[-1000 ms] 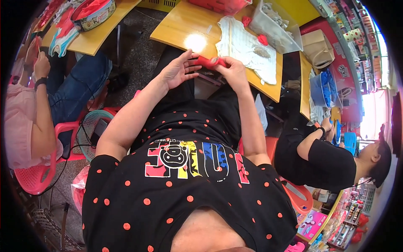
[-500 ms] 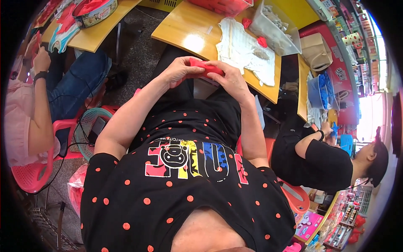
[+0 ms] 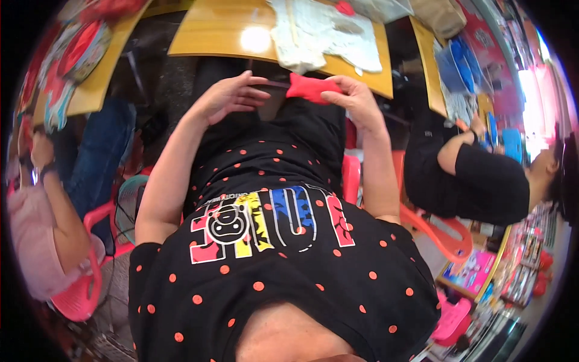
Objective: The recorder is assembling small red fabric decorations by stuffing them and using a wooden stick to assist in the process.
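A small, plump red cloth piece (image 3: 310, 89) is pinched by one end between the thumb and fingers of my right hand (image 3: 357, 101). It hangs in the air over my lap, just in front of the table's near edge. My left hand (image 3: 232, 99) is apart from it on the left, fingers stretched out and nothing visible in them. A thin dark line shows between the left fingertips and the red cloth; I cannot tell what it is. White cloth (image 3: 322, 36) lies spread on the table, beyond both hands.
The wooden table (image 3: 211, 30) is ahead of me. A clear plastic bin (image 3: 386, 9) stands at its far right. One person (image 3: 51, 241) sits at the left, another (image 3: 464, 175) at the right beside a blue tub (image 3: 461, 66). Pink chairs (image 3: 90, 283) stand close by.
My left hand has let go of the red cloth and moved left, its fingers opening. My right hand keeps hold of it. The whole view has shifted, with the table now higher in it.
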{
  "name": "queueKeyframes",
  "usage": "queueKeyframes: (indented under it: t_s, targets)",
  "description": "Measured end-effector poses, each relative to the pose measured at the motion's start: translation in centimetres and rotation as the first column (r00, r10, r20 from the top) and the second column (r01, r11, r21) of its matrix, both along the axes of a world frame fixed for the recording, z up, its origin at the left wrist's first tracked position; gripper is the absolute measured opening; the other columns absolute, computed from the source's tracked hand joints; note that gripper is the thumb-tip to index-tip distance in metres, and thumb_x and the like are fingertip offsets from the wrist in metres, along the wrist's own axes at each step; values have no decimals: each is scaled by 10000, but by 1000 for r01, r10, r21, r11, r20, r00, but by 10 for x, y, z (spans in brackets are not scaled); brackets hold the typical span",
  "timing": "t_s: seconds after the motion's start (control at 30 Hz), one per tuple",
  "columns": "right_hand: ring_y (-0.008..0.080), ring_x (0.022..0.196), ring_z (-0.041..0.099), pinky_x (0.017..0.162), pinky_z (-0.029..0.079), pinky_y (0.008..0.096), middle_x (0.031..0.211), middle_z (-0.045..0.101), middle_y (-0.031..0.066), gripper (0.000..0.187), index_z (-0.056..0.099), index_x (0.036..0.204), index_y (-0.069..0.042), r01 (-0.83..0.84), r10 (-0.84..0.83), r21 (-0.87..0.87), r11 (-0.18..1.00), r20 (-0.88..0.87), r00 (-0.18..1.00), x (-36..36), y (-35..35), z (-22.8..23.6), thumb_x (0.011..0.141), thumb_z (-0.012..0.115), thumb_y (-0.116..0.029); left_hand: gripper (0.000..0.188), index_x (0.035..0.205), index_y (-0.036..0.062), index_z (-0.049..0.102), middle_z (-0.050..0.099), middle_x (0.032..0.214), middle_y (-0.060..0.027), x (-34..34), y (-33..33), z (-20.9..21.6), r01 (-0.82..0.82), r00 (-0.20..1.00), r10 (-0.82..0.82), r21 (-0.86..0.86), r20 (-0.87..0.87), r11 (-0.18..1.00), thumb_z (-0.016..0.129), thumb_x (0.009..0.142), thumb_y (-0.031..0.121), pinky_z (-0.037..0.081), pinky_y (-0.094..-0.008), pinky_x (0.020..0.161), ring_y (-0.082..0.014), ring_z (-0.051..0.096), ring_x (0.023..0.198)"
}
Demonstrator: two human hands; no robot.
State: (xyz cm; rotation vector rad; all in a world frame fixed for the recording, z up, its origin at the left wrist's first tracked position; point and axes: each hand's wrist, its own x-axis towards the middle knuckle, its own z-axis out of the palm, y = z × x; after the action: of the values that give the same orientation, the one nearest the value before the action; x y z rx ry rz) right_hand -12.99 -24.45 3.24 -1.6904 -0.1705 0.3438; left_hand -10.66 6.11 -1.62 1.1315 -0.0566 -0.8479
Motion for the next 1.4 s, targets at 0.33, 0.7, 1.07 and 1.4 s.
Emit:
queueKeyframes:
  t_s: [0.33,0.7,1.07,1.4]
  targets:
    - [139,701,605,533,520,251,870,619,59,190,577,983,-46,747,-756,-176,641,-311,576,-108,-215,-159,803,637,-41,382,1228,34,520,605,1125,-101,5,-12,-25,37,999,-40,143,20,989,487,952,296,474,-277,852,-162,591,986]
    - [172,837,643,722,505,313,924,681,123,408,653,1086,-36,712,-812,-526,466,66,580,-78,-219,-237,737,719,-237,359,1235,-16,494,593,1142,-142,-6,-21,-34,-112,993,114,76,-21,991,500,948,199,471,-326,909,-196,584,1046]
    - [165,874,641,648,478,235,995,657,106,394,546,1196,-1,935,-910,-135,328,-310,274,-111,-215,-231,851,616,-178,329,1222,-9,509,599,1136,-132,-4,-27,-37,-117,993,117,77,4,990,499,947,172,465,-324,912,-190,587,1035]
    - [88,756,616,584,430,169,914,671,72,199,613,1068,-1,946,-939,81,313,-121,321,-67,-207,-167,888,563,-70,284,1160,4,560,625,1050,-99,-9,-22,-27,-111,993,114,94,-28,989,522,936,173,482,-292,857,-167,606,957]
